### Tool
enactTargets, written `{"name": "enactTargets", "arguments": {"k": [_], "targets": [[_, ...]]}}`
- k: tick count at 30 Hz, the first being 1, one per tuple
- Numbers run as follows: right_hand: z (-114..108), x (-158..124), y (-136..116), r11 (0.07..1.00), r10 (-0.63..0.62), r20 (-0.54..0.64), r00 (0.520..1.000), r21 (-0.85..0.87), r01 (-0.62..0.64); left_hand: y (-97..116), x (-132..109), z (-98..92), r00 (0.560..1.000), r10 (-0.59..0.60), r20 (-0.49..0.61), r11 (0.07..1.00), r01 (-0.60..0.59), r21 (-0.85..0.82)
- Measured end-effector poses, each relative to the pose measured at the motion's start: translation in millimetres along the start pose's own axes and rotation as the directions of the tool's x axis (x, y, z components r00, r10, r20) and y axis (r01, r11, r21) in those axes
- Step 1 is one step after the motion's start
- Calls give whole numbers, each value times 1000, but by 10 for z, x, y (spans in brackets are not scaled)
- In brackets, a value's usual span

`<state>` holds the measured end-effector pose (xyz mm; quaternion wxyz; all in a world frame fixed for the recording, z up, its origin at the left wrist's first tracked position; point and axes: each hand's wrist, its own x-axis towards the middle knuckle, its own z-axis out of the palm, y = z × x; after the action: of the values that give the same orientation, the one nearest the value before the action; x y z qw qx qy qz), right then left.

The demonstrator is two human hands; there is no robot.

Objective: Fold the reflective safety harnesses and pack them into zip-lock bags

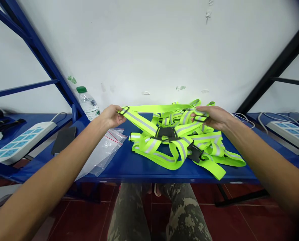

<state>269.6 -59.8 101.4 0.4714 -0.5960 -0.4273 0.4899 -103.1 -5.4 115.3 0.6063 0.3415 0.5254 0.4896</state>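
Observation:
A tangle of neon yellow-green reflective straps [179, 144] with grey stripes and black buckles lies on the blue shelf [129, 167]. My left hand [111, 115] is closed in a pinch on one strap end at the left, near a black slider. My right hand [211, 117] is closed on another part of the straps at the right. A length of strap is stretched between both hands, lifted a little above the pile.
Clear zip bags [106, 147] lie left of the straps. A water bottle [87, 103] stands at the back left by a blue frame post. White power strips rest far left [18, 142] and far right [290, 132]. A dark flat object [63, 139] lies near the bags.

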Motion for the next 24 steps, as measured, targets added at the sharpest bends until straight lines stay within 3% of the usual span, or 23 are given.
{"name": "enactTargets", "arguments": {"k": [2, 4, 6, 8, 9, 11, 13, 15, 17, 18, 20, 22, 24], "targets": [[57, -38, 81, 934, -144, -66, 987, -338, 114, -118, -60, 63, 999, -8, 41, 995, 4, 97], [138, -157, 139, 684, -394, -42, 918, -680, 263, -240, -181, 144, 993, 116, 19, 923, -115, 368], [256, -354, 165, 399, -546, 106, 831, -839, 369, -351, -341, 241, 927, 375, 1, 671, -271, 690], [407, -576, 179, 305, -429, 266, 863, -857, 415, -451, -508, 347, 819, 542, 187, 314, -404, 859], [486, -675, 195, 281, -342, 338, 877, -854, 439, -501, -582, 399, 803, 509, 310, 198, -460, 866], [626, -814, 265, 176, -279, 392, 877, -877, 448, -609, -693, 494, 812, 295, 504, 105, -552, 827], [711, -856, 379, 67, -248, 428, 869, -888, 456, -722, -744, 559, 805, 83, 588, 40, -592, 805], [722, -820, 489, 8, -189, 466, 865, -880, 476, -797, -744, 584, 792, 37, 609, -86, -605, 792], [666, -740, 535, 3, -149, 485, 862, -871, 491, -775, -724, 574, 777, 119, 619, -155, -601, 784], [620, -694, 521, 17, -151, 478, 865, -874, 486, -715, -719, 562, 768, 177, 616, -137, -601, 788], [511, -604, 413, 113, -197, 424, 884, -886, 450, -508, -731, 535, 769, 276, 576, -8, -598, 802], [398, -522, 224, 353, -261, 312, 914, -850, 391, -233, -764, 511, 823, 322, 469, 184, -540, 821], [292, -451, 1, 714, -279, 171, 945, -621, 323, 39, -790, 482, 827, 417, 378, 268, -509, 818]]}}
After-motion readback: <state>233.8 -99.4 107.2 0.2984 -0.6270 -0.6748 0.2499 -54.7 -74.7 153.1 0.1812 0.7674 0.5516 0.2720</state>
